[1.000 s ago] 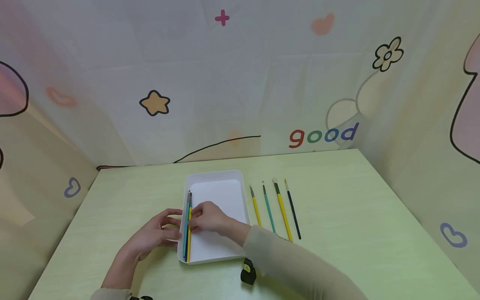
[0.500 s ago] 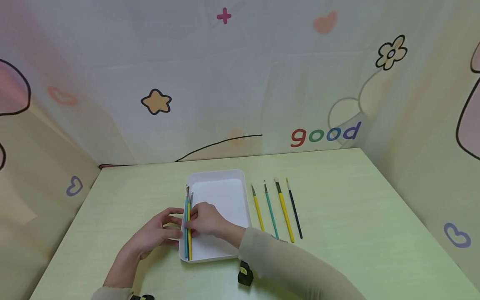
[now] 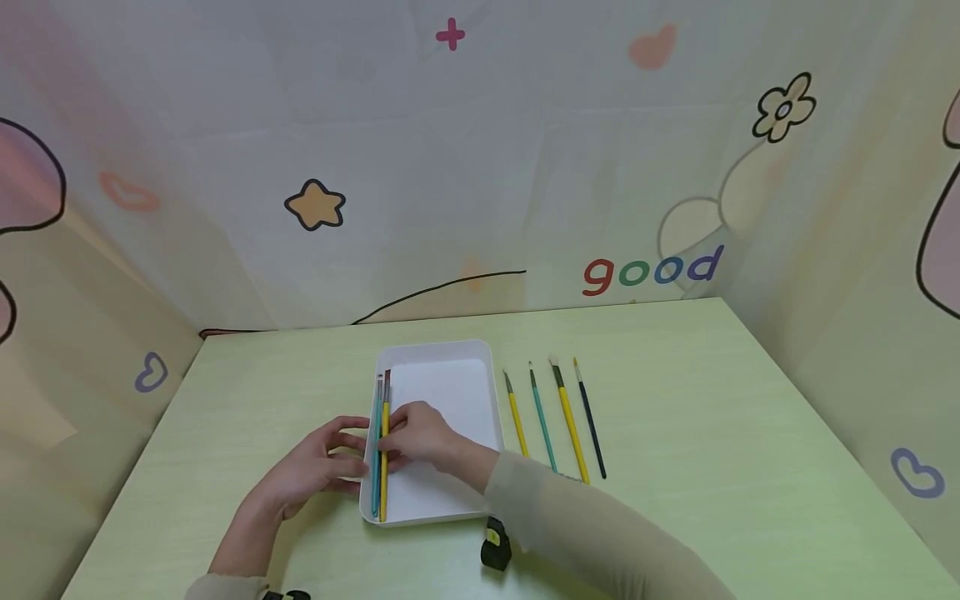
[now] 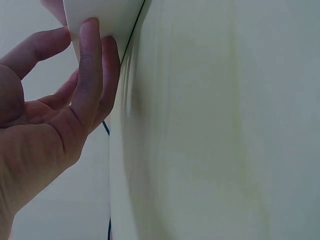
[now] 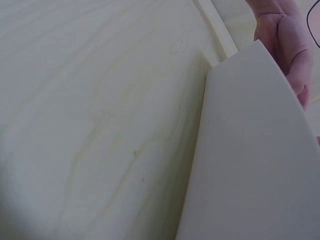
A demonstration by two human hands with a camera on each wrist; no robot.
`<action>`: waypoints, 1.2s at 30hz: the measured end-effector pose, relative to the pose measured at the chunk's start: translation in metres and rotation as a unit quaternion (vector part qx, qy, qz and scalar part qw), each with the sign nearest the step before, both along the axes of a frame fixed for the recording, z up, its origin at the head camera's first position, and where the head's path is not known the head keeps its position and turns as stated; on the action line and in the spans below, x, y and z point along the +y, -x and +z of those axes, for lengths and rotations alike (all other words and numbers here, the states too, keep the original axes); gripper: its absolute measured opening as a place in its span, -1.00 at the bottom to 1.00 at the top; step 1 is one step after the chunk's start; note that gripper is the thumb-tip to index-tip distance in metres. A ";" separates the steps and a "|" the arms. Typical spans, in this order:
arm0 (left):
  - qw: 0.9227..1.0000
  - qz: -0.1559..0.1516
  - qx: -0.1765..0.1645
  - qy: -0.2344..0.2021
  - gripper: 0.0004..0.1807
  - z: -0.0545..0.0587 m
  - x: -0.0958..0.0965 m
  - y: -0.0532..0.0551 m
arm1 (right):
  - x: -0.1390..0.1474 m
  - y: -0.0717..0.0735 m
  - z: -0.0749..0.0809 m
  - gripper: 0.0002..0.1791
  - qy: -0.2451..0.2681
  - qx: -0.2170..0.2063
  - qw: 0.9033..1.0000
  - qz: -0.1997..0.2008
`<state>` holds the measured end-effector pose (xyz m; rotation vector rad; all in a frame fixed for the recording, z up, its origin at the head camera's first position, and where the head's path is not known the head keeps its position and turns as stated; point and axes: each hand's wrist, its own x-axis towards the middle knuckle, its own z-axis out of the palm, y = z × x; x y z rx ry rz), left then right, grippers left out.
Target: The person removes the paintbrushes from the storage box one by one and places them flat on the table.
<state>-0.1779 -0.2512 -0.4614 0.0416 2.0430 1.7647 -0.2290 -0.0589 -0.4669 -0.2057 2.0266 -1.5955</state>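
Observation:
In the head view a white tray [image 3: 457, 392] holds several paintbrushes lying lengthwise along its left wall. A yellow paintbrush [image 3: 385, 417] with a reddish-brown tip is the innermost, beside a teal paintbrush [image 3: 376, 479], with a dark handle partly showing between them. My right hand [image 3: 423, 437] reaches into the tray and pinches the yellow paintbrush around its middle; its fingers hide part of the brush. Outside the tray, my left hand [image 3: 311, 467] touches the left wall with spread fingers. The left wrist view shows its fingertips [image 4: 90, 30] against that wall.
Right of the tray, a thin yellow paintbrush [image 3: 515, 417], a teal paintbrush [image 3: 542, 421], a thicker yellow paintbrush [image 3: 570, 421] and a dark blue paintbrush [image 3: 590, 425] lie roughly parallel on the pale table [image 3: 697, 433]. A printed cloth [image 3: 480, 167] stands behind the table.
The brushes' tips bunched and shifted at the left wall, then came to lie side by side. My right hand has moved slightly within the tray; the left hand stays at the wall.

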 end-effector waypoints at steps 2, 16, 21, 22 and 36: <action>1.000 0.004 -0.001 0.004 -0.21 0.000 0.001 0.000 | 0.003 0.000 0.000 -0.73 0.000 0.001 1.000 0.002; 1.000 0.015 -0.002 0.016 -0.20 -0.002 0.003 -0.001 | 0.031 0.005 0.008 -0.65 0.015 -0.022 1.000 -0.006; 1.000 0.020 -0.005 0.017 -0.21 -0.001 0.003 -0.001 | 0.043 0.005 0.015 -0.61 0.032 -0.034 0.999 -0.022; 1.000 0.023 -0.006 0.018 -0.22 0.000 0.003 -0.001 | 0.046 0.005 0.016 -0.60 0.032 -0.033 0.999 -0.022; 1.000 0.022 -0.002 0.017 -0.22 0.003 0.005 -0.003 | 0.094 0.013 0.033 -0.54 0.054 -0.031 0.998 -0.026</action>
